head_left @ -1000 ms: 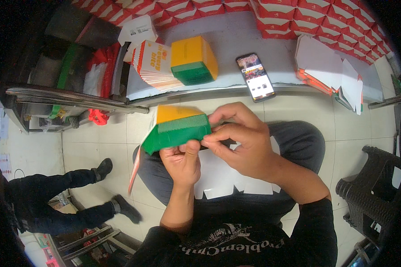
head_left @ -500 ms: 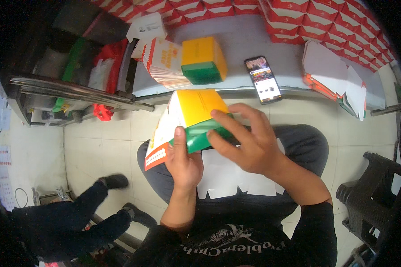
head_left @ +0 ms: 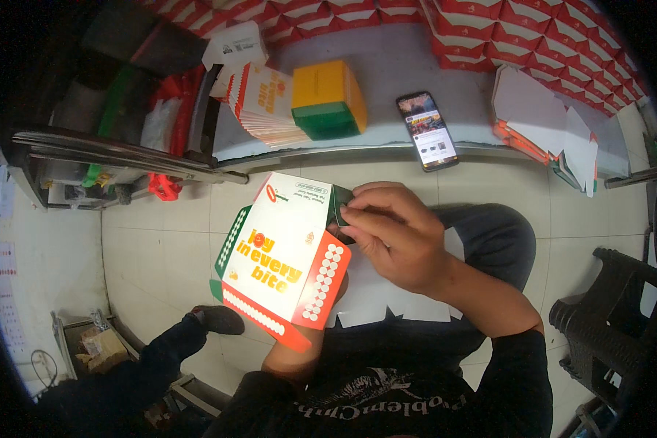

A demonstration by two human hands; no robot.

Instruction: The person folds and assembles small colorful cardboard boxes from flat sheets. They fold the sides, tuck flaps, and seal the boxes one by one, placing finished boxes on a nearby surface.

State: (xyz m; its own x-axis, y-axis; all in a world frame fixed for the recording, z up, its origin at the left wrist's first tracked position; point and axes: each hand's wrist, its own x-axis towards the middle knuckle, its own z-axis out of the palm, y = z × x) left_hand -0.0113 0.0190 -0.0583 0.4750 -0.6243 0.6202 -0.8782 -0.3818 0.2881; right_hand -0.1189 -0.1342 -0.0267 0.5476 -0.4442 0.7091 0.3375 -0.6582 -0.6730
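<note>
A partly folded food box (head_left: 281, 241) is held over my lap, its white printed face up. Its side flaps are red and green. My left hand (head_left: 338, 288) is mostly hidden under the box and holds it from below; only a bit of skin shows past the red flap. With thumb and fingers closed, my right hand (head_left: 398, 233) pinches the dark green edge at the box's far right corner. White flat card blanks (head_left: 372, 299) with notched edges lie across my lap, partly covered by the box and my right arm.
On the grey table stand a yellow and green box (head_left: 328, 98), a stack of printed cartons (head_left: 270, 102), a phone (head_left: 427, 131) and white blanks (head_left: 540, 117). Red and white boxes (head_left: 533, 36) line the back. A dark stool (head_left: 606, 306) stands right; another person's leg (head_left: 175, 343) is left.
The box has turned over from its yellow and green side to its white printed face and come lower. My right fingers have closed on its edge. The other person's legs have moved.
</note>
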